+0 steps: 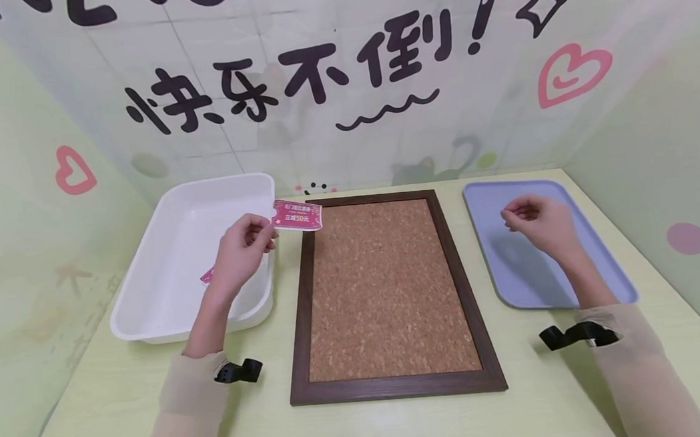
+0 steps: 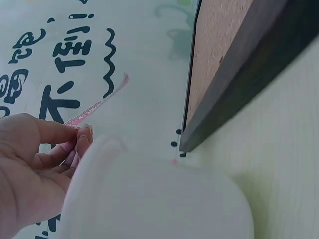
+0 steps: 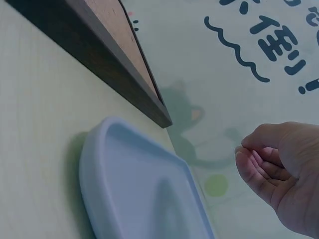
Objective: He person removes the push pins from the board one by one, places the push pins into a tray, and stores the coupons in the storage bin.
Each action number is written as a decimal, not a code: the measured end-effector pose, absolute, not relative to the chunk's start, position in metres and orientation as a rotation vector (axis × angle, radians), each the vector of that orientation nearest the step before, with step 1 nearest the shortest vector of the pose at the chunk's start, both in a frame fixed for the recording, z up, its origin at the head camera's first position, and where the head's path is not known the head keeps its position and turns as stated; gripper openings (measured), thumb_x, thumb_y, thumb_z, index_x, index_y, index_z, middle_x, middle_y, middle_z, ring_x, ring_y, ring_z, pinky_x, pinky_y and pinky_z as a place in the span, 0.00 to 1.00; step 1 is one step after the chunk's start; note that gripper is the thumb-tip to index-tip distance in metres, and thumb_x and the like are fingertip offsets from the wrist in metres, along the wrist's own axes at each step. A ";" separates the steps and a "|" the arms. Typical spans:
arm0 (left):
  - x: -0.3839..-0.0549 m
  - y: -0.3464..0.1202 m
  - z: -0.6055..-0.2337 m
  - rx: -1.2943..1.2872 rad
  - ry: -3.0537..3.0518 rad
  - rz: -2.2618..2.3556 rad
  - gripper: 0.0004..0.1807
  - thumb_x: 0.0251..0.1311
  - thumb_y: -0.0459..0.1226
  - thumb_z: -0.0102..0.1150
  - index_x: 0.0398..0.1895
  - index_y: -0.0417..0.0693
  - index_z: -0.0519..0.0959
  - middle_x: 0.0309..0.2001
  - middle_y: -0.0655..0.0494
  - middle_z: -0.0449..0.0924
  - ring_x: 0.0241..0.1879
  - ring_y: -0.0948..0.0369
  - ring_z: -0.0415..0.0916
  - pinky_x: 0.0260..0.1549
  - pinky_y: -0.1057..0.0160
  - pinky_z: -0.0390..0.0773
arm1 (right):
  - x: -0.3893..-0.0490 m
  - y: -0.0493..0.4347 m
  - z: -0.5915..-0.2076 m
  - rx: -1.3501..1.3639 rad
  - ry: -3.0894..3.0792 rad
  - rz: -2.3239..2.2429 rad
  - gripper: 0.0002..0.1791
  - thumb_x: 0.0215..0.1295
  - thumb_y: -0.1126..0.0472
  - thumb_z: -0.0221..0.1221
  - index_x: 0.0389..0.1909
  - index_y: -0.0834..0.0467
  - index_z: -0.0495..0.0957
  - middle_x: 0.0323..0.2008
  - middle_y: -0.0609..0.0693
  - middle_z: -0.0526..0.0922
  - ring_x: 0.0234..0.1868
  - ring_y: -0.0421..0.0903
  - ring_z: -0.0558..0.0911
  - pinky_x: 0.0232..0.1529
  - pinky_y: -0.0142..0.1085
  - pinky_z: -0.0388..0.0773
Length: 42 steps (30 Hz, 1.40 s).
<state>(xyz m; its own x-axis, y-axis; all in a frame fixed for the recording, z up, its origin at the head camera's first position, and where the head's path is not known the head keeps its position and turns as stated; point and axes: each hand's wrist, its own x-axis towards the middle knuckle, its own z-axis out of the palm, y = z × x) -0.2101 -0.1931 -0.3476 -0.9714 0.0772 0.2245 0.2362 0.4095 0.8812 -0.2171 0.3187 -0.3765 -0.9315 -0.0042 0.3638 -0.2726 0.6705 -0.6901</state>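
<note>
My left hand [image 1: 245,246] pinches a pink coupon card [image 1: 297,215] by its left end and holds it in the air over the right rim of the white bin [image 1: 169,316], beside the cork board's top left corner. In the left wrist view the card [image 2: 97,105] shows edge-on between thumb and fingers [image 2: 82,142]. Another pink card [image 1: 207,275] lies in the bin, mostly hidden behind my wrist. My right hand [image 1: 533,224] hovers above the blue tray [image 1: 547,286], fingers loosely curled and holding nothing; the right wrist view shows the same curled fingers [image 3: 254,167].
A cork board with a dark wooden frame [image 1: 390,289] lies flat in the middle of the pale green table. The white bin stands left of it, the shallow blue tray [image 3: 139,189] right of it. Printed walls enclose the table at the back and both sides.
</note>
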 end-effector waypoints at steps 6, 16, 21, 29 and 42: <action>-0.207 -0.211 -0.348 -0.219 -2.523 -1.552 0.13 0.75 0.36 0.52 0.47 0.30 0.74 0.40 0.35 0.79 0.31 0.64 0.78 0.32 0.72 0.80 | -0.210 0.339 -0.376 0.122 -2.564 1.121 0.11 0.67 0.63 0.64 0.40 0.69 0.83 0.25 0.32 0.83 0.23 0.25 0.80 0.28 0.19 0.73; -0.202 -0.237 -0.348 -0.109 -2.578 -1.462 0.17 0.76 0.40 0.50 0.50 0.31 0.74 0.43 0.36 0.79 0.38 0.54 0.78 0.33 0.72 0.78 | -0.206 0.372 -0.384 -0.016 -2.647 1.061 0.15 0.69 0.59 0.63 0.42 0.70 0.82 0.26 0.42 0.86 0.24 0.25 0.79 0.22 0.23 0.73; -0.200 -0.249 -0.352 -0.061 -2.589 -1.486 0.19 0.77 0.41 0.49 0.53 0.31 0.73 0.45 0.37 0.78 0.39 0.58 0.77 0.34 0.73 0.77 | -0.205 0.383 -0.391 -0.044 -2.665 1.027 0.15 0.68 0.59 0.64 0.41 0.70 0.82 0.24 0.45 0.85 0.23 0.29 0.78 0.22 0.24 0.72; -0.198 -0.266 -0.362 0.046 -2.615 -1.479 0.20 0.77 0.42 0.48 0.56 0.30 0.71 0.47 0.36 0.76 0.38 0.62 0.76 0.35 0.69 0.81 | -0.204 0.389 -0.399 -0.064 -2.722 0.948 0.14 0.69 0.60 0.63 0.40 0.70 0.83 0.26 0.56 0.86 0.23 0.25 0.76 0.24 0.22 0.69; -0.193 -0.282 -0.373 0.207 -2.679 -1.478 0.21 0.77 0.41 0.47 0.58 0.28 0.69 0.47 0.37 0.75 0.38 0.60 0.77 0.36 0.68 0.82 | -0.202 0.391 -0.406 -0.096 -2.824 0.924 0.15 0.70 0.59 0.61 0.41 0.70 0.82 0.28 0.58 0.87 0.23 0.29 0.78 0.25 0.24 0.71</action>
<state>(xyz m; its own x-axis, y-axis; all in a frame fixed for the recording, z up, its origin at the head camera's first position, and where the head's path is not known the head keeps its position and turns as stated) -0.1929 -0.2823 -0.3730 -0.9882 -0.1535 0.0004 -0.0815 0.5271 0.8459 -0.2018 0.3908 -0.4059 -0.9837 0.1131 0.1395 0.0088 0.8062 -0.5915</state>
